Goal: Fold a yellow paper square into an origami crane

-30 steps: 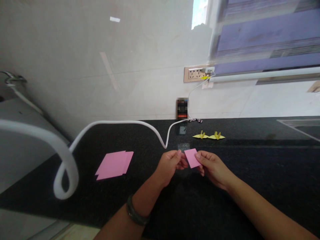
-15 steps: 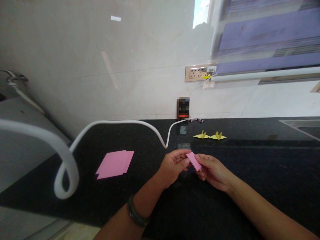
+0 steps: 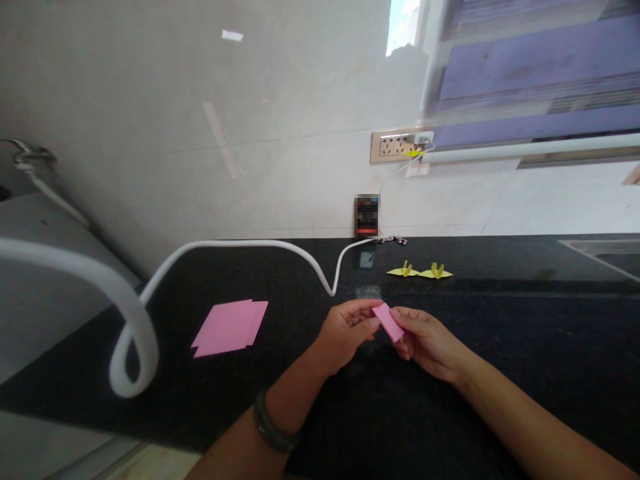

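Both hands meet over the black counter [image 3: 500, 333] near the middle. A small folded pink paper [image 3: 389, 322] is pinched between them, seen as a narrow tilted strip. My left hand [image 3: 345, 333] grips its left end with thumb and fingers closed. My right hand [image 3: 425, 340] holds its right end, fingers curled underneath. A dark band sits on my left wrist.
A stack of pink paper sheets [image 3: 230, 327] lies on the counter to the left. Two yellow folded paper figures [image 3: 420, 271] sit farther back. A thick white hose [image 3: 130, 313] loops at the left. A small dark device [image 3: 367, 217] leans against the wall below a socket strip [image 3: 397, 146].
The pink paper went from a wider flat piece to a narrower folded strip, and my hands drew closer together around it.
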Demonstrator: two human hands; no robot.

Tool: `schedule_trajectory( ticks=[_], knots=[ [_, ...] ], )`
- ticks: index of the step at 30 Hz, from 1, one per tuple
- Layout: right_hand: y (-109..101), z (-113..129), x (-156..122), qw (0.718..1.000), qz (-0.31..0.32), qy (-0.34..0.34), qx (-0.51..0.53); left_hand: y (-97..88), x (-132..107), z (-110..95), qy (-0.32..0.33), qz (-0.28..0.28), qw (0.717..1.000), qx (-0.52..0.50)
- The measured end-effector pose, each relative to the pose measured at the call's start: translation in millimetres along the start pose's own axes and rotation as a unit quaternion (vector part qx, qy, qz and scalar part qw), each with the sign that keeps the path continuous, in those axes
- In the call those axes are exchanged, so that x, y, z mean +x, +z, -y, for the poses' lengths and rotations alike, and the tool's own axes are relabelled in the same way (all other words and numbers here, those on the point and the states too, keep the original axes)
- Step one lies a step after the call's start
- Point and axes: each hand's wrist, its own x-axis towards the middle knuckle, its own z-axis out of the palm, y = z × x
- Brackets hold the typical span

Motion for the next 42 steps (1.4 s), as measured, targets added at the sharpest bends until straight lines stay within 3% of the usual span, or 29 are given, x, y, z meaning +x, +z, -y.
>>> schedule_trajectory(
  ticks=[16, 21, 25, 30, 32, 37, 42],
  knots=[
    [1, 1, 0, 1.0, 0.002, -0.002, -0.024, -0.2, 0, -1, 0.002, -0.003, 1.0, 0.011],
    [2, 1, -1, 0.999, -0.007, -0.007, -0.053, -0.1, 3, 4, -0.013, -0.069, 0.996, 0.059],
    [4, 3, -3, 0.987, -0.024, -0.022, -0.158, -2.6, 7, 7, -0.012, -0.108, 0.991, 0.08],
    [-1, 9, -4, 0.929, -0.122, -0.145, -0.318, -5.5, 7, 3, -0.026, -0.102, 0.99, 0.095],
    [-3, 11, -3, 0.912, -0.129, -0.188, -0.339, -5.8, 6, 2, -0.049, -0.079, 0.99, 0.108],
    [-2, 7, -2, 0.897, -0.085, -0.184, -0.393, -3.5, 3, 6, -0.085, 0.012, 0.993, 0.076],
    [2, 4, -2, 0.909, -0.133, -0.197, -0.342, -2.2, 4, 6, -0.108, 0.011, 0.994, 0.005]
  ],
)
